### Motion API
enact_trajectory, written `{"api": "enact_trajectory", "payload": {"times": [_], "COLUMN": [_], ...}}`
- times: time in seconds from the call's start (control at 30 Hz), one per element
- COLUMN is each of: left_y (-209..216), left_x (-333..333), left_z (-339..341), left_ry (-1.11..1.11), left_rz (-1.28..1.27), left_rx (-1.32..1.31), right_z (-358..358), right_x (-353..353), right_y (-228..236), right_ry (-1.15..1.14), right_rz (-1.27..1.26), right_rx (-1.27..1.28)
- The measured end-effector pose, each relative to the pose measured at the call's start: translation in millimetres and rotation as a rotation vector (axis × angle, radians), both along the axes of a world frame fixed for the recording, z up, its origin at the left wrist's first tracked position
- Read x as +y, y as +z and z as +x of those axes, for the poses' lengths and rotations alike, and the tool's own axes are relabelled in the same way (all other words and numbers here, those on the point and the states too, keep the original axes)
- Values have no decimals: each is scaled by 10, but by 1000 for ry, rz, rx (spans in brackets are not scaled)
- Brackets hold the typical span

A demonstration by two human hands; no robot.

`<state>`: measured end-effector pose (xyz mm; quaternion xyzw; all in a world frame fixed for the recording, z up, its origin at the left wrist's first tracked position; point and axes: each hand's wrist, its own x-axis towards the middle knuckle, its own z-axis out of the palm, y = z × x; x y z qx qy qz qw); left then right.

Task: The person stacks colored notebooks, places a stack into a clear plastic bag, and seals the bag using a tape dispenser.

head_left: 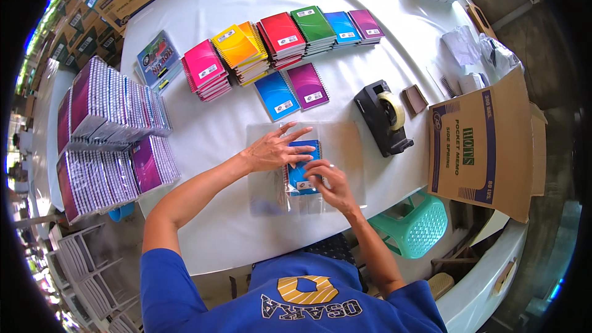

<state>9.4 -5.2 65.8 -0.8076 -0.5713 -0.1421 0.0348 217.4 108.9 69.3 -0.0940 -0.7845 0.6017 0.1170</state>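
A blue spiral notebook (300,180) lies in front of me inside clear plastic wrap (272,192), on a translucent sheet (349,142). My left hand (275,149) rests across its upper part, fingers spread and stretched out. Close to the notebook's right edge, my right hand (332,187) has its fingers curled in and a ring on one of them. Whatever those fingers pinch is hidden. Just beyond lie another blue notebook (275,95) and a purple notebook (306,86), side by side.
Behind stand stacks of pink (203,66), yellow (237,46), red (282,36), green (312,26), blue and purple notebooks. A black tape dispenser (377,124) and an open carton (478,148) are at right. Wrapped notebooks (111,102) pile up at left. A green stool (414,227) stands below.
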Motion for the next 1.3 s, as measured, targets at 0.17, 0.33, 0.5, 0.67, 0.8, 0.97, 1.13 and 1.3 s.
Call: {"api": "enact_trajectory", "payload": {"times": [0.17, 0.33, 0.5, 0.67, 0.8, 0.97, 1.13, 1.3], "left_y": [-51, -80, -169, -208, -207, -12, 271, 150], "left_x": [13, 43, 64, 79, 56, 137, 465, 683], "left_z": [44, 119, 162, 184, 191, 257, 331, 412], "left_ry": [27, 108, 144, 198, 262, 267, 368, 431], "left_rz": [88, 99, 99, 73, 23, -142, -379, -448], "left_rx": [23, 100, -83, -71, -46, -29, 15, 92], "right_z": [203, 68, 55, 73, 86, 397, 1108, 1003], "right_x": [106, 89, 133, 122, 100, -139, -160, 1456], "right_y": [-262, -237, -245, -248, -183, -295, -253, 248], "right_ry": [8, 137, 199, 195, 211, 291, 554, -601], "right_rz": [528, 684, 648, 637, 630, 917, 686, 410], "right_rx": [90, -19, -49, -49, -68, 29, 52, -139]}}
